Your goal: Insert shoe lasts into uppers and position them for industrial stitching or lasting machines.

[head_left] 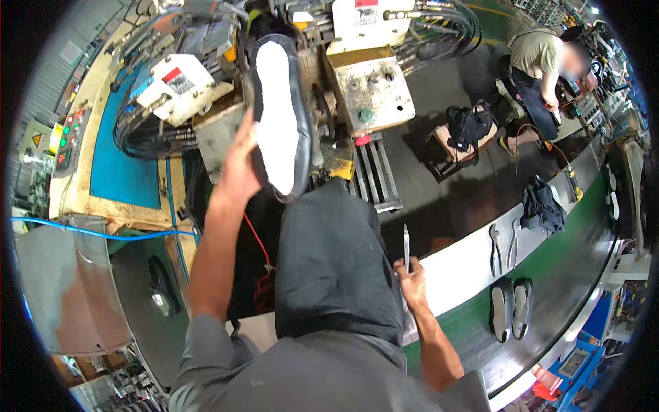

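My left hand (pixel 239 165) grips the side of a black shoe (pixel 302 137), its fingers partly hidden behind it. The long white underside of the shoe (pixel 276 103) faces me. Its far end reaches into the machine, and I cannot tell whether it touches there. Low beside my right thigh, my right hand (pixel 412 278) is closed round a slim silver metal tool (pixel 406 240) that points away from me; its exact kind does not show.
A control box (pixel 371 96) with knobs stands right of the shoe. Two pliers-like tools (pixel 495 248) lie on the white bench edge, near a dark cloth (pixel 542 206). A pair of shoes (pixel 503 312) rests on the green belt (pixel 460 323). Another person (pixel 539 69) sits far right.
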Demonstrator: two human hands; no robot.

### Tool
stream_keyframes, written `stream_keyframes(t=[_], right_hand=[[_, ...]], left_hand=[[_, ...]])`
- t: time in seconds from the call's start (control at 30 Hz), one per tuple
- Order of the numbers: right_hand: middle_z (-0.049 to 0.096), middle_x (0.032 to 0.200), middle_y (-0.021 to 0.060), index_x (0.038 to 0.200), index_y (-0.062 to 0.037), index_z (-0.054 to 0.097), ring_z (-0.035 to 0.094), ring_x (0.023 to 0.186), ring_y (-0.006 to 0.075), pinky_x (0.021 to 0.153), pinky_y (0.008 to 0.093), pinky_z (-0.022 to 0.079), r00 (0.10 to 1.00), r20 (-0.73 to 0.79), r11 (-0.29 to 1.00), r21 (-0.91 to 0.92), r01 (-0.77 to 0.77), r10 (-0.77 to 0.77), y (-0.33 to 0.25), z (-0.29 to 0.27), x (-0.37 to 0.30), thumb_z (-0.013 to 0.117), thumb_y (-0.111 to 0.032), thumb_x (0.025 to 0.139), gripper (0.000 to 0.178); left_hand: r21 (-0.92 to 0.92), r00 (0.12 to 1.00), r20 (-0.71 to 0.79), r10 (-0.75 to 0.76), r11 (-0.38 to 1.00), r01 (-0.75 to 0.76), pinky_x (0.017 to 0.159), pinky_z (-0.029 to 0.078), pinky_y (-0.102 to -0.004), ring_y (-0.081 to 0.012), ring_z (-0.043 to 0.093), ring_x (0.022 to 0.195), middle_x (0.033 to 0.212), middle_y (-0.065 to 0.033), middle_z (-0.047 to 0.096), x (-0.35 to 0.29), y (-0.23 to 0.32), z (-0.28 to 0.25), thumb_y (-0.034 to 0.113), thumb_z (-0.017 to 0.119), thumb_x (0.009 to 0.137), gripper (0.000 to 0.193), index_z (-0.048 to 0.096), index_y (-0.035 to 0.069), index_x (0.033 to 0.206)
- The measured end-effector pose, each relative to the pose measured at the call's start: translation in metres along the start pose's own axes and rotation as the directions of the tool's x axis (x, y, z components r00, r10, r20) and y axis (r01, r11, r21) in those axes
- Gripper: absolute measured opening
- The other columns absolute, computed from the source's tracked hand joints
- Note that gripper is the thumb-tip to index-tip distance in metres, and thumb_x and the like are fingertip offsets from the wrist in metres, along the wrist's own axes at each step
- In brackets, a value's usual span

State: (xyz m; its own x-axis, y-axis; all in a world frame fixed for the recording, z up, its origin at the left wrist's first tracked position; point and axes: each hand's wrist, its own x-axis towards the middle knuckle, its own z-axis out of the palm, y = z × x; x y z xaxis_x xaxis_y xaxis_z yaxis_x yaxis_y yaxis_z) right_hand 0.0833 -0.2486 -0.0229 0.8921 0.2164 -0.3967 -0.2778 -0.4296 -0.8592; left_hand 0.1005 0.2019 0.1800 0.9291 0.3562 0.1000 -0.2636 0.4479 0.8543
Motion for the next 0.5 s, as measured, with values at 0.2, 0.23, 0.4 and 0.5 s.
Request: stream_keyframes(t=[0.2,0.23,0.4,0.5], right_hand=[[0.071,0.088,0.024,0.115,0.0016,0.069,0.072,0.081,0.0425,0.076,0.0486,0.056,0.941,0.188,0.835,-0.436,0.337,-0.281,-0.048,-0.021,-0.01,0.074,-0.02,0.093,0.032],[0.07,0.085,0.0226,0.116,0.0011,0.069,0.07,0.076,0.0403,0.073,0.0468,0.056,0.903,0.255,0.772,-0.47,0.427,-0.345,-0.056,-0.026,-0.01,0.075,-0.017,0.09,0.032],[0.071,0.088,0.0174,0.116,0.0014,0.066,0.071,0.076,0.0272,0.07,0.0409,0.056,0.875,0.048,0.807,-0.363,0.465,-0.482,-0.117,-0.024,-0.033,0.071,-0.008,0.095,0.024],[0.072,0.088,0.0222,0.121,0.0002,0.062,0.073,0.081,0.0313,0.074,0.0428,0.056,0.922,-0.033,0.913,-0.158,0.376,-0.385,-0.098,0.001,-0.043,0.066,-0.005,0.096,0.026]], left_hand=[[-0.181,0.964,-0.219,-0.149,0.977,0.11,0.118,0.05,-0.0424,-0.0277,0.059,0.142,0.161,-0.0145,0.055,-0.148,-0.111,0.028,0.025,0.062,0.11,0.074,0.029,0.005,0.173],[-0.216,0.935,-0.269,-0.232,0.96,0.176,0.121,0.048,-0.0428,-0.0278,0.058,0.144,0.161,-0.0141,0.054,-0.17,-0.131,0.029,0.023,0.059,0.112,0.07,0.029,0.007,0.173],[-0.236,0.812,-0.37,-0.452,0.89,0.389,0.126,0.042,-0.042,-0.0283,0.047,0.153,0.172,-0.0135,0.04,-0.233,-0.2,0.037,0.015,0.063,0.111,0.081,0.018,0.012,0.177],[-0.241,0.805,-0.339,-0.487,0.872,0.426,0.126,0.041,-0.0419,-0.0287,0.046,0.154,0.173,-0.0132,0.038,-0.243,-0.191,0.043,0.008,0.067,0.108,0.089,0.013,0.015,0.178]])
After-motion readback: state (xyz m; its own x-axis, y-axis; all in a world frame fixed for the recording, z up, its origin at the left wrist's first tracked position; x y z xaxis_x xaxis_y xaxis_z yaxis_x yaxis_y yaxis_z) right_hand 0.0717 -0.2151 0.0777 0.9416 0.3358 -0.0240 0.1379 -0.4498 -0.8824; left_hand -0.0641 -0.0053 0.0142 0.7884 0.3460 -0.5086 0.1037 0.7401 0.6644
